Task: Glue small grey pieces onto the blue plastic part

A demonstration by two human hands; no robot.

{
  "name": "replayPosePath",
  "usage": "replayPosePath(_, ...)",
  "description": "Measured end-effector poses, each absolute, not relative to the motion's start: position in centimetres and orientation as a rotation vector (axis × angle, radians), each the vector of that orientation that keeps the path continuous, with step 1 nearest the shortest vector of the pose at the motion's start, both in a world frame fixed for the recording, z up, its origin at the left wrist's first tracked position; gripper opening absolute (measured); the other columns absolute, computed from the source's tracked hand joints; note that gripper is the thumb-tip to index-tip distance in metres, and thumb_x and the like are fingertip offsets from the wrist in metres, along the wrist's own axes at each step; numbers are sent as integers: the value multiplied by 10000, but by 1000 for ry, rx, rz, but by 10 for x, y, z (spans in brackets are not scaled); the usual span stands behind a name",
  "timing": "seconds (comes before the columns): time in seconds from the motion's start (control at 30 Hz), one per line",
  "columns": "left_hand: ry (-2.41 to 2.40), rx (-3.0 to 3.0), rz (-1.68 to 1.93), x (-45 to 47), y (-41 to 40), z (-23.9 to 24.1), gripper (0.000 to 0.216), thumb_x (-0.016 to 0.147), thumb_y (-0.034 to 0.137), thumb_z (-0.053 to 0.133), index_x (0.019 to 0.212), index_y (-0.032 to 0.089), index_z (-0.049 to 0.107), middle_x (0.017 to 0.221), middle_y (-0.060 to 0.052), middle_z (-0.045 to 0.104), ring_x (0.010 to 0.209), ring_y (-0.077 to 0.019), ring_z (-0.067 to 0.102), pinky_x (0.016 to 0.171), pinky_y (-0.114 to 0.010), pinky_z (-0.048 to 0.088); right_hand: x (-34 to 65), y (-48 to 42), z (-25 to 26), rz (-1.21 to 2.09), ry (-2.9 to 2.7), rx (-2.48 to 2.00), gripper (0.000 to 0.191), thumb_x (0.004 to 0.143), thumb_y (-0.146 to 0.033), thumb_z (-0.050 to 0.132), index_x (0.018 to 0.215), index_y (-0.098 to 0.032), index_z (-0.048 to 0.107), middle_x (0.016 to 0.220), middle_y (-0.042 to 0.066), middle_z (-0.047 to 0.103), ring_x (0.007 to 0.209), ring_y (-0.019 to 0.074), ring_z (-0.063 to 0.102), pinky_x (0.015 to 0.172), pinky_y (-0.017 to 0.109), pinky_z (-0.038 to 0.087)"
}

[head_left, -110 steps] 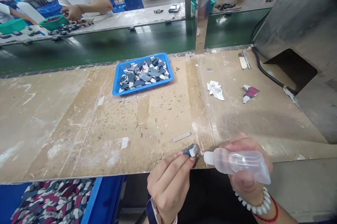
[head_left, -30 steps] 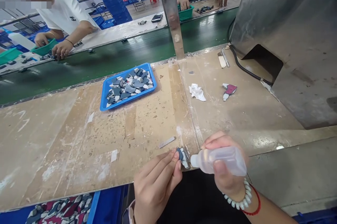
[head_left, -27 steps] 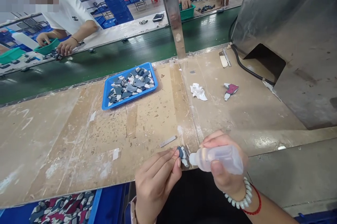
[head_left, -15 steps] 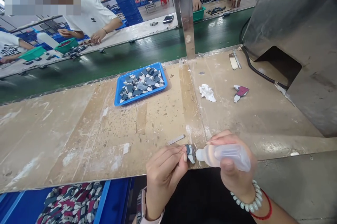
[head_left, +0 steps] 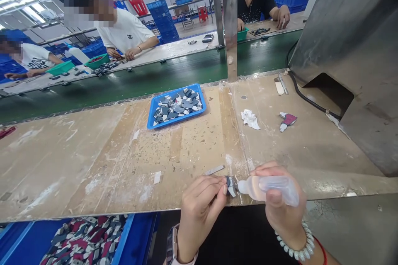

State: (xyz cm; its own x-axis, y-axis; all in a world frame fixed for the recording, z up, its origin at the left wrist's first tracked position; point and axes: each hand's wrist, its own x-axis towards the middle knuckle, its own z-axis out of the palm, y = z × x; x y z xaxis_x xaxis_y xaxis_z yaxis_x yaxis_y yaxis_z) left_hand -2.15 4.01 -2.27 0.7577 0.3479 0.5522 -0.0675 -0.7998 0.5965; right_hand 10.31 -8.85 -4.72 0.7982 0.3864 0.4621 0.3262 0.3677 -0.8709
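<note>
At the table's near edge, my left hand [head_left: 203,203] pinches a small dark grey and white plastic piece [head_left: 230,187] between thumb and fingertips. My right hand [head_left: 284,203] is wrapped round a translucent squeeze bottle [head_left: 261,187], held on its side. Its nozzle points left at the piece, very close to it; whether they touch I cannot tell. A thin flat metal strip [head_left: 215,170] lies just beyond my left fingers. Farther back sits a blue tray [head_left: 178,123] heaped with grey and white pieces.
Crumpled white tissue [head_left: 250,119] and a maroon and grey piece [head_left: 287,120] lie to the right. A blue crate [head_left: 124,236] of mixed pieces stands below the table. A metal housing [head_left: 367,70] rises on the right. Beyond the green conveyor [head_left: 133,80], several people work.
The view has shifted, so the table and both hands appear slightly lower and farther right. The grip on the piece and on the bottle looks the same.
</note>
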Motion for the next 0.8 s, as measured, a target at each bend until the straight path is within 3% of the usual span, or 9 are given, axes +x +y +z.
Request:
replayPosePath(0.07,196,2364,876,-23,40,-23,74,939,143,657,992,171,699,913,-59,764,880,-193,721,781,-314,605,103,-89,-48,42,-692,-1219,289,947,-506,646,961,-222,698,864,72,654,801,242,638,631,365,538)
replayPosePath(0.17,234,2417,894,-25,38,-27,244,858,314,787,1020,165,682,917,-69,752,874,-215,709,755,-326,606,103,-89,-49,33,-699,-1210,277,958,-492,638,978,-222,696,869,66,650,801,228,629,634,345,530)
replayPosePath(0.33,326,2449,951,-24,33,-37,187,866,105,738,1024,174,666,907,-51,748,853,-198,698,738,-306,586,102,-89,-50,55,-665,-1220,272,957,-487,641,968,-223,702,863,63,632,791,218,619,607,308,513)
replayPosePath(0.47,309,2446,958,-23,33,-37,156,889,143,723,1032,172,667,898,-51,746,830,-199,693,708,-311,578,98,-88,-54,110,-574,-1214,308,943,-501,644,964,-198,690,830,59,610,672,209,628,519,300,490)
replayPosePath(0.57,288,2436,961,-24,34,-37,140,895,178,728,1022,174,670,876,-44,740,812,-193,688,707,-309,577,96,-87,-54,77,-457,-1178,327,922,-500,656,934,-175,689,865,89,618,733,236,644,482,282,481)
replayPosePath(0.7,265,2430,954,-26,37,-39,151,888,178,737,1021,178,667,874,-47,743,816,-202,687,693,-305,568,103,-89,-42,104,-145,-951,250,863,-442,711,908,-202,658,955,58,613,647,152,591,422,212,472)
replayPosePath(0.8,265,2445,957,-27,37,-42,155,899,174,722,1041,181,660,881,-47,743,817,-207,686,677,-303,558,116,-99,-31,219,-28,-863,276,789,-360,812,945,-245,616,997,9,627,662,135,643,517,219,577)
